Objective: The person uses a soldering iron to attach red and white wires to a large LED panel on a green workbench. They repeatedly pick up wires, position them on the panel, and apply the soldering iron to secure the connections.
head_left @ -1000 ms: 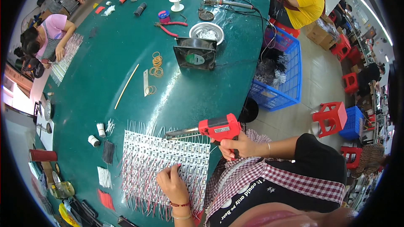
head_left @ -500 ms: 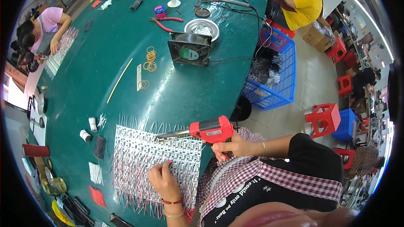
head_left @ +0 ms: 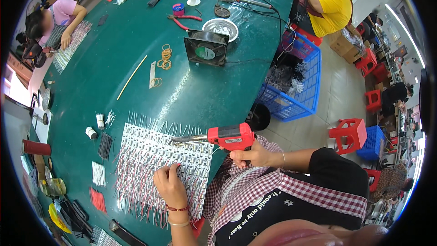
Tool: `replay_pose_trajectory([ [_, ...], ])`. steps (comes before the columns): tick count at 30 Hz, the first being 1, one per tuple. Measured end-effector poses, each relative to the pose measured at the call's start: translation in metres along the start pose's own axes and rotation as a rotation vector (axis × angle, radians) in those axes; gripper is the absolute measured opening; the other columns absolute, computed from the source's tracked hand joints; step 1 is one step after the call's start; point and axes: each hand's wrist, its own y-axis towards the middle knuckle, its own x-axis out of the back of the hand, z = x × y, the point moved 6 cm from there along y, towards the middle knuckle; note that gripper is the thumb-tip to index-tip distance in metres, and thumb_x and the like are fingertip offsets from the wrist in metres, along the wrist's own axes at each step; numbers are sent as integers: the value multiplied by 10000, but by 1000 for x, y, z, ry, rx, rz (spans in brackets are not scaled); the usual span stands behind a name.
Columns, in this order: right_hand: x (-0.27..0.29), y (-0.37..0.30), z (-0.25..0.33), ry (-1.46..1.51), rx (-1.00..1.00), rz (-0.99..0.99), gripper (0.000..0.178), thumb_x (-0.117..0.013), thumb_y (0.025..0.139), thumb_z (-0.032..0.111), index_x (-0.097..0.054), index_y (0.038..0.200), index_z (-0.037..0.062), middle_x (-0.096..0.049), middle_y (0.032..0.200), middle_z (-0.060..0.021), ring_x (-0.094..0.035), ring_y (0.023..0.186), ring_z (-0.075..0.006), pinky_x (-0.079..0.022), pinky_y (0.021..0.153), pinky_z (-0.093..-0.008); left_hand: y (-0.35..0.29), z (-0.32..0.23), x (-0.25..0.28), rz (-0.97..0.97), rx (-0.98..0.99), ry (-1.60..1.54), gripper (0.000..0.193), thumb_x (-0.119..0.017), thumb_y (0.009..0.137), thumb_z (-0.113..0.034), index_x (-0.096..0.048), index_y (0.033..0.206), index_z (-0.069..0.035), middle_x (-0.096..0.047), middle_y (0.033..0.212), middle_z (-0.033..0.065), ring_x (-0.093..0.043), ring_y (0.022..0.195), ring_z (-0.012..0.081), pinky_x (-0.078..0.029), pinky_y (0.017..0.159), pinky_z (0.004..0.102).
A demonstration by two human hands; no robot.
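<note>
Wired circuit-board panel [head_left: 145, 150]: flat on green surface [head_left: 98, 95] | right hand [head_left: 249, 156]: grip wrapped around red-and-black soldering gun [head_left: 233, 137], tip over panel's far half | left hand [head_left: 169, 184]: over panel's near half, cannot tell whether its grip pinches anything | cooling fan [head_left: 206, 49]: beyond panel | red strands [head_left: 98, 200]: left of panel

Red stools [head_left: 358, 130] stood on a pale, shiny floor [head_left: 334, 75] beside a green table [head_left: 98, 91]; a strip light [head_left: 408, 33] glowed.
</note>
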Motion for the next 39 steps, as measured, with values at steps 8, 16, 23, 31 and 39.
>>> replay_pose_trajectory([
  [8, 5, -2, 2, -83, 11, -20, 245, -665, 896, 202, -585, 1061, 40, -578, 741, 2, -506, 547, -58, -431, 504, -238, 1, 1, 0, -33, -8, 39, 217, -585, 735, 31, -668, 906, -73, -513, 826, 78, -515, 778, 251, -434, 707, 368],
  [16, 14, -23, -16, -266, 32, -46, 309, -597, 934, 160, -555, 1206, 18, -553, 716, 16, -491, 602, -48, -421, 546, -228, 4, 4, 2, -1, -59, -63, 287, -569, 671, 52, -666, 919, -54, -522, 816, 81, -520, 759, 249, -426, 674, 358],
  [23, 19, -25, -33, -250, -23, 76, 251, -593, 933, 157, -591, 1146, 25, -551, 720, 0, -500, 629, -65, -421, 580, -240, -1, 8, 0, -46, -27, -55, 328, -587, 650, 88, -671, 927, -68, -515, 809, 66, -511, 749, 234, -427, 654, 345],
  [31, 32, -29, -48, -467, -28, 113, 266, -638, 907, 148, -591, 1144, 35, -596, 986, -12, -552, 900, -126, -463, 780, -300, 0, 8, -3, -52, -39, -38, 331, -589, 643, 84, -670, 924, -71, -511, 804, 60, -503, 738, 228, -423, 647, 343],
  [39, 37, -27, -54, -654, -57, 189, 251, -625, 902, 118, -591, 1129, 15, -611, 963, -40, -572, 870, -141, -471, 752, -296, 0, 4, -1, -39, -48, -17, 265, -593, 703, 54, -663, 928, -67, -517, 821, 58, -509, 746, 222, -418, 649, 342],
])
